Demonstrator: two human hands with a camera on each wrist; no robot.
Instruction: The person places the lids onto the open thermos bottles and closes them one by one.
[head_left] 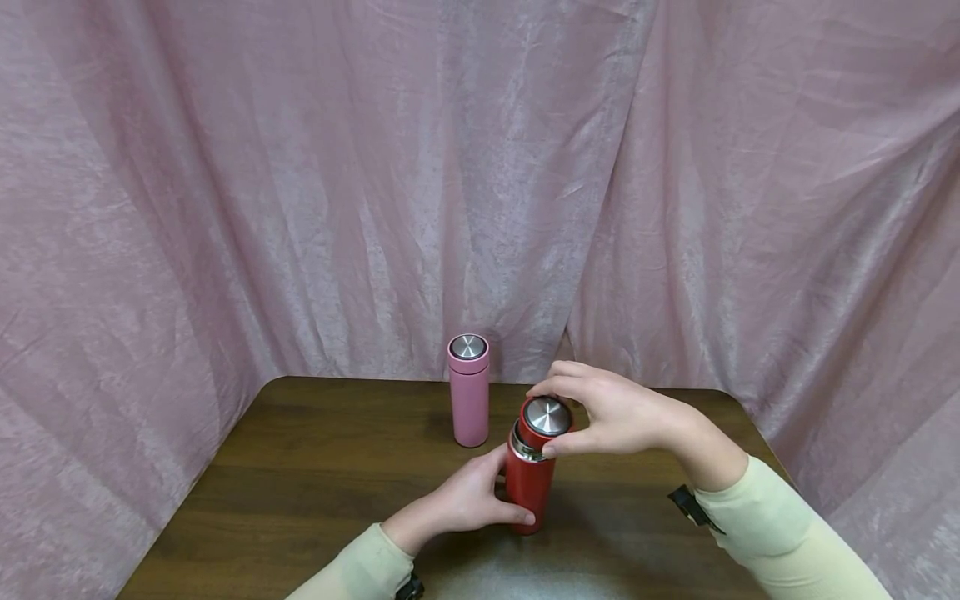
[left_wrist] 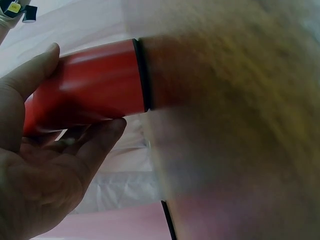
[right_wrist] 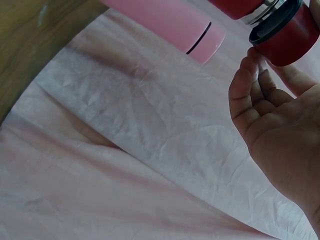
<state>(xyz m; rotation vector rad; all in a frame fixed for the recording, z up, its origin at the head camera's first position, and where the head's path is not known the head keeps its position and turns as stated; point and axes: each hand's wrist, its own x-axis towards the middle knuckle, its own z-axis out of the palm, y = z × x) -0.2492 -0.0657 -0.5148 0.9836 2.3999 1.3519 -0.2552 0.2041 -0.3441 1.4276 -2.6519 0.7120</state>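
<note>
A red thermos bottle [head_left: 529, 490] stands upright on the table, its steel neck showing at the top. My left hand [head_left: 471, 497] grips its body, thumb on the near side; in the left wrist view the fingers wrap around the red thermos [left_wrist: 95, 82] above its black base ring. Over the mouth, my right hand [head_left: 611, 408] pinches the red lid [head_left: 547, 417], which has a brushed metal top. The lid sits tilted and off to the right of the steel neck. From the right wrist, the lid's dark inner rim [right_wrist: 275, 22] shows beside the bottle's neck.
Behind and left of the red bottle stands a pink thermos [head_left: 470, 400] with its lid on. The brown wooden table [head_left: 322, 467] has rounded far corners. Pink velvet curtain [head_left: 360, 208] hangs around its back and sides.
</note>
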